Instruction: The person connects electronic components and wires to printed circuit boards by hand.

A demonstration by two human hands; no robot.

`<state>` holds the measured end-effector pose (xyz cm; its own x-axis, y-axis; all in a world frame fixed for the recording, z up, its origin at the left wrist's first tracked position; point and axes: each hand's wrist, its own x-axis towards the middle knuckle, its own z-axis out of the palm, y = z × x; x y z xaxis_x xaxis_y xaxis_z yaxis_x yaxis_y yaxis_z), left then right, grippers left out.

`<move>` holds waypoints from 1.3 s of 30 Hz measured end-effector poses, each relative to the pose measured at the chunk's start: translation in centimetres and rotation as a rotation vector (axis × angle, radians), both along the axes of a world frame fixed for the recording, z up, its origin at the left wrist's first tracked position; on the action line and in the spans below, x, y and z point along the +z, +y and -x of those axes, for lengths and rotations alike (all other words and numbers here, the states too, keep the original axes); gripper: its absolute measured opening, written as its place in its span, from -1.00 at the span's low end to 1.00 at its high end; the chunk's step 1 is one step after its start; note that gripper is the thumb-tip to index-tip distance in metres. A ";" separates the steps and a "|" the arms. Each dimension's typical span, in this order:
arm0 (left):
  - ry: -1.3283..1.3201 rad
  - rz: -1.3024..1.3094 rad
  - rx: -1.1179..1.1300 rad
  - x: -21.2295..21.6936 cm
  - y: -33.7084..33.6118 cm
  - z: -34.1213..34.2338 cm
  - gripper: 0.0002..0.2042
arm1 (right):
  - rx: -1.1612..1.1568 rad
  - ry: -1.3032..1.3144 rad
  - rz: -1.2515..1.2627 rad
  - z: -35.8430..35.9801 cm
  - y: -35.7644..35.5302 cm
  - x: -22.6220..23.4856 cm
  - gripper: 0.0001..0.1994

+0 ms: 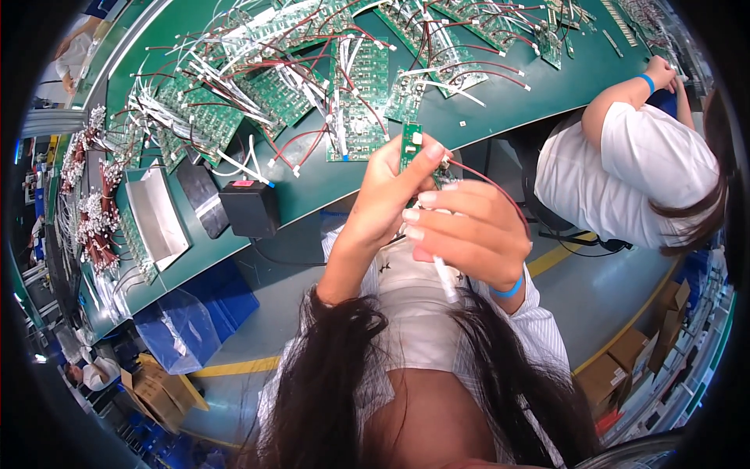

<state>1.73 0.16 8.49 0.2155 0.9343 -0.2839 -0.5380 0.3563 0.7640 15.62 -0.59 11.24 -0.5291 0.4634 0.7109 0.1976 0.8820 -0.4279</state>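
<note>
My left hand [383, 195] is closed on a small green circuit board [410, 148], its thumb and fingers gripping the edges in front of my chest. Close against it, my right hand [476, 234] has curled fingers around wires attached at the board's lower end. A dark red wire [504, 194] loops out over the back of that hand, and a white cable [447, 283] hangs below its fingers. The fingers hide the spot where the wires meet the board. Beyond my hands, a large green circuit board panel [361, 102] with wires lies on the green bench [312, 184].
Several wired boards [199, 109] crowd the bench's far side. A black box [250, 209], a metal tray [158, 219] and red-and-white wire bundles [98, 215] occupy the left. A co-worker [625, 172] sits at the right. Cardboard boxes [160, 388] and a plastic bag [180, 332] are lower left.
</note>
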 end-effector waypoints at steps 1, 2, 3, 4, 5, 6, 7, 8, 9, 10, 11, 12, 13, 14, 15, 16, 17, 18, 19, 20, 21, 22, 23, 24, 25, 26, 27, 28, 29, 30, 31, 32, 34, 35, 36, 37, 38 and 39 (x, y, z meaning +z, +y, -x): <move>0.035 -0.048 -0.019 -0.1 0.0 -0.1 -0.82 | 0.001 0.001 0.001 -0.1 0.1 -0.3 -0.77; 0.031 -0.051 -0.007 -0.1 -0.4 -0.4 -0.75 | 0.013 0.138 0.101 -0.3 0.3 -0.8 -0.79; 0.032 -0.050 -0.006 0.0 -0.4 -0.3 -0.75 | 0.025 0.275 0.202 -0.3 0.5 -1.2 -0.80; -0.016 -0.016 -0.012 0.2 -0.3 -0.3 -0.68 | 0.018 0.430 0.251 0.2 0.9 -0.8 -0.83; -0.065 0.018 -0.017 0.2 -0.2 -0.2 -0.60 | 0.020 0.431 0.253 0.2 0.8 -0.6 -0.83; -0.089 -0.024 -0.056 -0.2 -0.1 0.0 -0.51 | 0.013 0.535 0.424 -0.1 0.6 -0.5 -0.84; -0.089 -0.022 -0.055 -0.5 0.1 0.3 -0.51 | 0.004 0.638 0.596 -0.3 0.4 -0.4 -0.85; -0.111 -0.075 0.006 -0.7 0.3 0.7 -0.52 | -0.043 0.584 0.588 -0.4 0.6 -0.2 -0.87; -0.132 -0.127 0.067 -0.8 0.6 1.1 -0.54 | -0.042 0.584 0.591 -0.3 0.7 0.0 -0.87; -0.148 -0.167 0.093 -0.7 0.9 1.5 -0.55 | -0.038 0.538 0.642 -0.2 0.8 0.2 -0.89; -0.094 -0.188 0.138 -0.1 1.0 1.7 -0.55 | -0.033 0.492 0.694 -0.1 0.8 0.4 -0.91; -0.071 -0.214 0.176 0.3 1.2 1.6 -0.56 | -0.039 0.478 0.735 0.2 0.8 0.4 -0.95; -0.048 -0.240 0.220 0.7 1.2 1.5 -0.56 | -0.037 0.478 0.741 0.4 0.8 0.6 -0.95; -0.046 -0.236 0.223 1.0 1.3 1.4 -0.56 | -0.057 0.460 0.831 0.6 0.7 0.9 -0.97; -0.055 -0.276 0.248 1.2 1.3 1.2 -0.58 | -0.078 0.441 0.921 0.9 0.6 1.0 -0.97; -0.066 -0.316 0.269 1.6 1.3 1.0 -0.59 | -0.079 0.436 0.848 1.2 0.8 0.6 -0.95; -0.064 -0.312 0.269 2.2 1.2 0.6 -0.59 | -0.079 0.436 0.852 1.5 0.9 0.8 -0.95; -0.071 -0.300 0.281 3.0 1.0 0.2 -0.60 | -0.094 0.431 0.960 1.8 0.9 1.4 -0.93; -0.078 -0.290 0.290 3.3 0.9 0.0 -0.61 | -0.112 0.426 1.065 2.1 1.0 1.6 -0.91; -0.173 -0.311 0.191 2.9 0.9 0.6 -0.63 | -0.084 0.484 1.062 2.5 1.0 1.5 -0.84; -0.173 -0.310 0.189 2.9 0.9 0.4 -0.63 | -0.086 0.485 1.062 2.4 1.1 1.6 -0.84; -0.088 -0.342 0.211 3.0 1.0 0.3 -0.63 | -0.064 0.457 1.135 2.4 1.2 2.0 -0.82; -0.004 -0.373 0.233 3.2 1.0 0.1 -0.63 | -0.042 0.428 1.206 2.3 1.3 2.2 -0.80; -0.003 -0.373 0.235 3.5 0.9 -0.1 -0.63 | -0.040 0.428 1.207 2.3 1.3 2.1 -0.80; -0.005 -0.370 0.250 3.8 0.7 -0.3 -0.64 | -0.027 0.431 1.218 2.3 1.2 2.0 -0.79; -0.008 -0.367 0.266 4.0 0.6 -0.4 -0.64 | -0.014 0.433 1.229 2.4 1.2 1.9 -0.77; -0.007 -0.367 0.268 4.0 0.5 -0.5 -0.64 | -0.012 0.433 1.230 2.4 1.1 1.9 -0.77; -0.036 -0.378 0.266 4.0 0.5 -0.6 -0.64 | -0.007 0.449 1.244 2.4 1.1 1.8 -0.77; -0.066 -0.390 0.264 3.9 0.4 -0.7 -0.65 | -0.002 0.465 1.257 2.4 1.0 1.7 -0.77; -0.066 -0.387 0.264 3.9 0.4 -0.8 -0.65 | -0.003 0.465 1.260 2.5 0.9 1.7 -0.77; -0.087 -0.374 0.278 4.1 0.3 -1.0 -0.66 | -0.015 0.461 1.258 2.5 0.9 1.8 -0.77; -0.108 -0.362 0.291 4.2 0.2 -1.1 -0.67 | -0.028 0.457 1.255 2.4 0.9 1.9 -0.76; -0.099 -0.354 0.291 4.2 0.2 -1.1 -0.67 | -0.026 0.455 1.265 2.4 1.0 2.0 -0.76; -0.090 -0.349 0.292 4.1 0.2 -1.1 -0.68 | -0.022 0.453 1.272 2.4 1.0 2.0 -0.76; -0.090 -0.348 0.291 4.1 0.2 -1.2 -0.68 | -0.024 0.453 1.273 2.4 1.0 2.0 -0.76; -0.080 -0.360 0.293 4.1 0.2 -1.2 -0.68 | -0.021 0.462 1.277 2.4 1.0 1.9 -0.75; -0.070 -0.372 0.294 4.0 0.2 -1.2 -0.69 | -0.019 0.471 1.280 2.4 1.0 1.8 -0.75; -0.070 -0.372 0.295 3.9 0.3 -1.2 -0.69 | -0.019 0.471 1.280 2.4 1.0 1.8 -0.75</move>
